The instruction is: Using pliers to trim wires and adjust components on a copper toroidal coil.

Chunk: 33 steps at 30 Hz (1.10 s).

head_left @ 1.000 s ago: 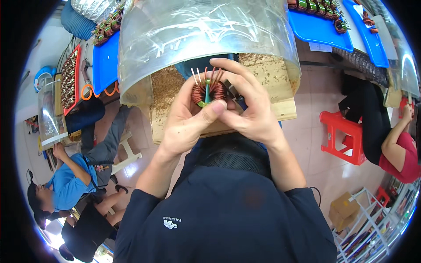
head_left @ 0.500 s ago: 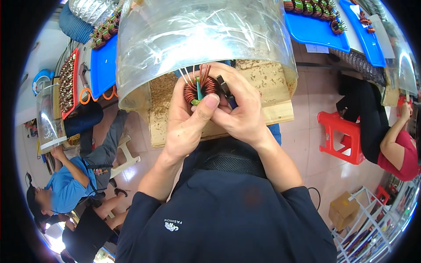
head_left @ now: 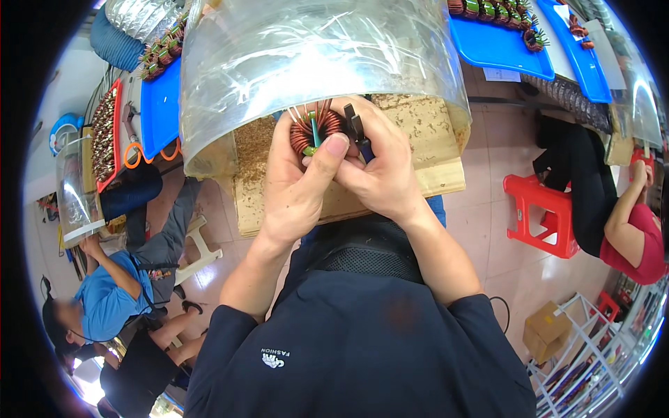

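A toroidal coil [head_left: 300, 134], wound with reddish copper wire on a green ring, sits in my left hand [head_left: 296, 181]. The left thumb presses its near edge, and the fingers wrap its outer side. A teal strip [head_left: 316, 131] crosses the middle of the ring, and several straight wire ends [head_left: 322, 110] stick up from its far side. My right hand [head_left: 380, 171] is closed around a small dark plier-like tool [head_left: 357, 129], its blunt tip pointing away from me beside the coil. The right fingertips meet the left thumb near the ring; the tool's handles are mostly hidden.
A scratched clear plastic hood [head_left: 320, 52] arches over a wooden board [head_left: 425, 177] strewn with copper-coloured scraps. Blue trays [head_left: 162, 104] flank it, several coils [head_left: 498, 15] at the right one. A red tray [head_left: 104, 136] and orange-handled scissors [head_left: 132, 155] lie left. Co-workers sit on both sides.
My right hand has shifted the tool slightly, and more of its dark body and tip now shows. The coil has tilted a little, still in my left hand.
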### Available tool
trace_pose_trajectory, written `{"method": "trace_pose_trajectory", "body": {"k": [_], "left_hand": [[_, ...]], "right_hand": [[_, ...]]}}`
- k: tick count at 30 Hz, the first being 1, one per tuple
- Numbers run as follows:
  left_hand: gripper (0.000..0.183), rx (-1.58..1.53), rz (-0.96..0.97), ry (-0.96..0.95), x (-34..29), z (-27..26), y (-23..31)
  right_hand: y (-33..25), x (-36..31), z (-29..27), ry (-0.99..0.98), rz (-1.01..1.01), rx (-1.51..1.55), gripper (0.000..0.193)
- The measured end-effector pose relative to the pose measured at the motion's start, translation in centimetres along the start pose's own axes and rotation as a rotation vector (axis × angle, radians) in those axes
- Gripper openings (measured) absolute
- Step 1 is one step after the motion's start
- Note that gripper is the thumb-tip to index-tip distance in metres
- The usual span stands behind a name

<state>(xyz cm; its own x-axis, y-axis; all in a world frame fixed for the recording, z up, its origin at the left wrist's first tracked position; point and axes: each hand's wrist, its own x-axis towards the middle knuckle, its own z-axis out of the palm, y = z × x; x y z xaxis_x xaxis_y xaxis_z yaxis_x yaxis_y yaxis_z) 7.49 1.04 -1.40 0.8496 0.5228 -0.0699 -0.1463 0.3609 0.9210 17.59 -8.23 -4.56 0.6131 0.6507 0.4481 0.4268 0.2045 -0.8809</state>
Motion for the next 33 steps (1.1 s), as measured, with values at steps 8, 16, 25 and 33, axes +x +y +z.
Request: {"method": "trace_pose_trajectory", "body": {"k": [8,16,25,33], "left_hand": [[0.034,0.024,0.022,0.031,0.1,0.4,-0.1],[0.035,0.108,0.022,0.060,1.0,0.4,0.2],[0.032,0.149,0.022,0.010,1.6,-0.4,0.4],[0.034,0.123,0.002,0.017,1.7,-0.4,0.4]], "right_hand": [[-0.3,0.0,0.0,-0.006,0.101,0.055,0.053],[-0.1,0.6,0.5,0.025,0.160,0.134,0.048],[-0.7,1.3,0.4,-0.013,0.211,0.069,0.043],[-0.5,1.2,0.5,0.012,0.206,0.077,0.043]]}}
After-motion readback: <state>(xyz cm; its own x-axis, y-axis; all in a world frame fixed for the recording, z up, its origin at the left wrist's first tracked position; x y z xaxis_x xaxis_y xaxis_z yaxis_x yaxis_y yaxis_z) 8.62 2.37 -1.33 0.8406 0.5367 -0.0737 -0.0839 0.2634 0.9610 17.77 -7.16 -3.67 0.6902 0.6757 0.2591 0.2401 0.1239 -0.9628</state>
